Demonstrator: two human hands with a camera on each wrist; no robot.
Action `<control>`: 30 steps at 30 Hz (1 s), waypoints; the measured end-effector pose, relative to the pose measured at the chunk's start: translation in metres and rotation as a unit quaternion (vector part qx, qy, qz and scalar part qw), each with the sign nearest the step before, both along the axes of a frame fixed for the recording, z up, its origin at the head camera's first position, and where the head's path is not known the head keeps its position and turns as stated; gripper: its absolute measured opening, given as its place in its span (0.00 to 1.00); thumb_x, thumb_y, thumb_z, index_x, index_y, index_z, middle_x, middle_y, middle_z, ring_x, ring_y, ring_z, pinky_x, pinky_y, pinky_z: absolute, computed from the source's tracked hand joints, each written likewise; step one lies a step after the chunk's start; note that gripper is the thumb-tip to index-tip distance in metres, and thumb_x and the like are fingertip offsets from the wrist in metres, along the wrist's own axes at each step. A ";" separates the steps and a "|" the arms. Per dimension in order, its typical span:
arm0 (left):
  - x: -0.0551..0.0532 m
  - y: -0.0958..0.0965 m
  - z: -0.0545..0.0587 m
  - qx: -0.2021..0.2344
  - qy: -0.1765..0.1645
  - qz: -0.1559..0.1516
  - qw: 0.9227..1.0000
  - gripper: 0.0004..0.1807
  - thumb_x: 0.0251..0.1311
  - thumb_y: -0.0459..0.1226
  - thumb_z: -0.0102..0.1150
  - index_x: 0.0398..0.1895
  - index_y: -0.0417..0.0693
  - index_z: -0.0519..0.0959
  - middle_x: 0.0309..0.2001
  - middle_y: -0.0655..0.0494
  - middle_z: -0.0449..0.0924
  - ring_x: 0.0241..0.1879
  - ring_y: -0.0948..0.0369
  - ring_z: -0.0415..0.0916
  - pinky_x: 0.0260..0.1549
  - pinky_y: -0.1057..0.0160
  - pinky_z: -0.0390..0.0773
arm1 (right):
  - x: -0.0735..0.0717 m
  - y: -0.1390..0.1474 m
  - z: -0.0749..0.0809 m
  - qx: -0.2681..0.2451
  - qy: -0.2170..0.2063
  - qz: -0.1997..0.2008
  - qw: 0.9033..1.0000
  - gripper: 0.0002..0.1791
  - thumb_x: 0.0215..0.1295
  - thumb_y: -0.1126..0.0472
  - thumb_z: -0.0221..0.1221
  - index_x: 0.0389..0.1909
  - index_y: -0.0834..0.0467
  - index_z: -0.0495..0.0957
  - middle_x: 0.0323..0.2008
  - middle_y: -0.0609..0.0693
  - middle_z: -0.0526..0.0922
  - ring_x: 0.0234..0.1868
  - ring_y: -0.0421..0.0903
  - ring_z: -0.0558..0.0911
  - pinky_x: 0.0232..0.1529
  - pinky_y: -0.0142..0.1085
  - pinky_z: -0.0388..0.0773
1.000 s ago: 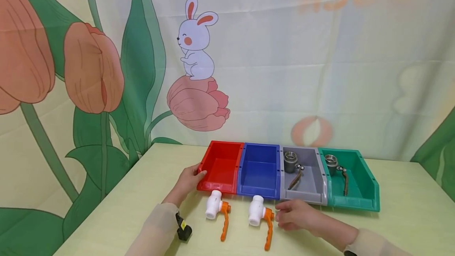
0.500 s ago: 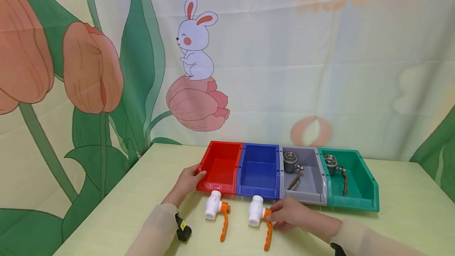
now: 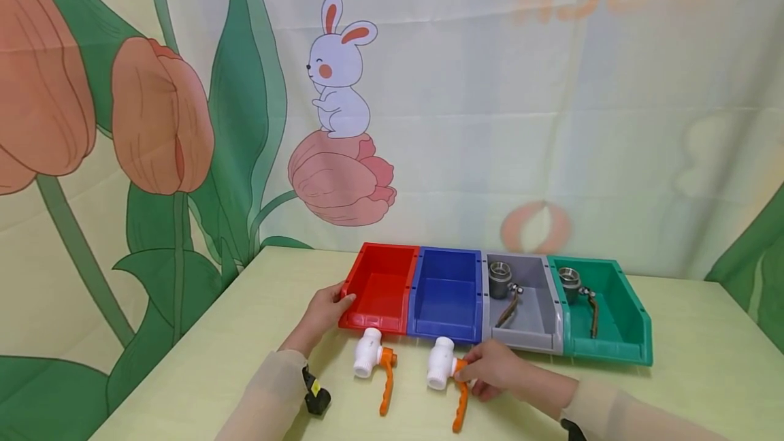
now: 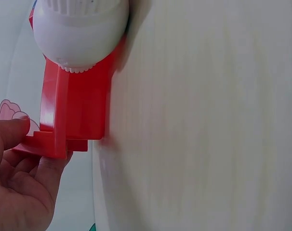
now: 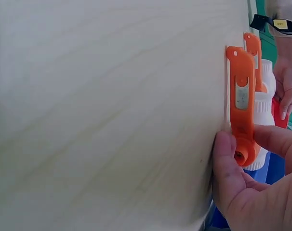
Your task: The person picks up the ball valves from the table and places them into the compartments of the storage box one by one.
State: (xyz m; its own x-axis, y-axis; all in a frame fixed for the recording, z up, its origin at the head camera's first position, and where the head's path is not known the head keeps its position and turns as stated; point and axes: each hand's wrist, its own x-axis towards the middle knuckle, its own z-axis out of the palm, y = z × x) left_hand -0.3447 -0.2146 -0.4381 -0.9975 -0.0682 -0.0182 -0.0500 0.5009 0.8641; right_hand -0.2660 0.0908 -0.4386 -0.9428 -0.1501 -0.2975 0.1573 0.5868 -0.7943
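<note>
My left hand (image 3: 339, 302) grips the left rim of an empty red bin (image 3: 381, 288); the left wrist view shows my thumb on the bin's corner (image 4: 73, 113) and fingers (image 4: 20, 187) beneath it. My right hand (image 3: 470, 371) pinches a white valve (image 3: 440, 363) where its orange lever (image 3: 460, 405) joins the body, on the table in front of the blue bin (image 3: 446, 295). In the right wrist view my thumb (image 5: 224, 159) and fingers close around the lever's base (image 5: 242, 101). A second white valve (image 3: 369, 352) with an orange lever lies untouched before the red bin.
Beside the blue bin, a grey bin (image 3: 539, 315) and a green bin (image 3: 620, 322) each hold a metal fitting with a hose (image 3: 501, 279) (image 3: 572, 280). A printed cloth backdrop hangs behind the pale green table (image 3: 704, 359). A black camera strap (image 3: 316, 395) sits on my left wrist.
My right hand moved left from beside the right valve and took hold of it at the lever's base. The left hand stayed on the red bin.
</note>
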 end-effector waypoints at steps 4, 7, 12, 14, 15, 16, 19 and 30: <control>0.001 0.001 0.000 0.001 -0.005 0.001 1.000 0.27 0.76 0.36 0.52 0.75 0.37 0.65 0.69 0.36 0.74 0.64 0.43 0.75 0.65 0.48 0.79 | 0.000 -0.001 -0.001 -0.019 0.001 -0.005 1.000 0.06 0.56 0.67 0.69 0.32 0.63 0.81 0.16 0.48 0.79 0.17 0.39 0.78 0.25 0.35 0.87; 0.001 0.000 -0.001 0.001 -0.007 0.003 1.000 0.27 0.76 0.36 0.52 0.75 0.37 0.65 0.69 0.36 0.74 0.64 0.43 0.75 0.65 0.48 0.79 | 0.001 -0.003 0.000 -0.041 -0.003 0.000 0.999 0.06 0.56 0.69 0.68 0.31 0.64 0.80 0.17 0.48 0.82 0.19 0.38 0.79 0.26 0.36 0.87; 0.001 0.001 0.000 0.001 -0.004 0.004 1.000 0.27 0.76 0.36 0.52 0.75 0.37 0.66 0.69 0.37 0.74 0.64 0.43 0.75 0.65 0.48 0.80 | 0.001 -0.005 0.001 -0.066 -0.015 0.001 0.998 0.05 0.57 0.70 0.67 0.31 0.64 0.79 0.20 0.49 0.83 0.20 0.38 0.79 0.27 0.35 0.87; 0.000 0.001 0.001 0.001 -0.002 0.004 1.000 0.27 0.76 0.36 0.52 0.75 0.37 0.65 0.69 0.37 0.74 0.64 0.43 0.75 0.65 0.47 0.79 | 0.001 -0.006 0.002 -0.074 -0.021 0.001 0.997 0.05 0.59 0.70 0.67 0.32 0.64 0.79 0.21 0.50 0.83 0.20 0.39 0.79 0.27 0.36 0.88; 0.000 0.001 0.000 -0.001 -0.002 0.003 1.000 0.27 0.76 0.36 0.51 0.75 0.37 0.65 0.69 0.37 0.74 0.64 0.43 0.75 0.65 0.47 0.79 | 0.002 -0.006 0.002 -0.078 -0.023 0.002 0.997 0.05 0.59 0.70 0.66 0.33 0.65 0.78 0.22 0.51 0.84 0.20 0.39 0.79 0.28 0.36 0.88; 0.000 0.001 0.000 -0.002 -0.001 0.003 1.000 0.27 0.76 0.36 0.51 0.75 0.37 0.65 0.70 0.36 0.74 0.64 0.43 0.75 0.65 0.47 0.79 | 0.002 -0.006 0.002 -0.084 -0.026 0.003 0.996 0.06 0.60 0.71 0.66 0.34 0.66 0.78 0.22 0.51 0.84 0.20 0.39 0.80 0.28 0.36 0.88; 0.001 0.002 0.002 -0.004 -0.004 0.003 1.000 0.27 0.76 0.36 0.51 0.75 0.37 0.65 0.70 0.36 0.73 0.65 0.42 0.74 0.65 0.47 0.78 | 0.004 -0.008 0.003 -0.093 -0.031 0.009 0.995 0.08 0.62 0.71 0.64 0.40 0.70 0.78 0.24 0.52 0.84 0.21 0.39 0.80 0.28 0.36 0.88; 0.000 0.001 0.001 -0.005 -0.001 0.002 1.000 0.27 0.76 0.35 0.51 0.75 0.36 0.66 0.69 0.35 0.73 0.65 0.41 0.75 0.65 0.47 0.79 | 0.008 -0.014 0.004 -0.097 -0.042 -0.009 0.994 0.11 0.65 0.71 0.62 0.46 0.73 0.77 0.27 0.54 0.83 0.26 0.42 0.79 0.32 0.37 0.89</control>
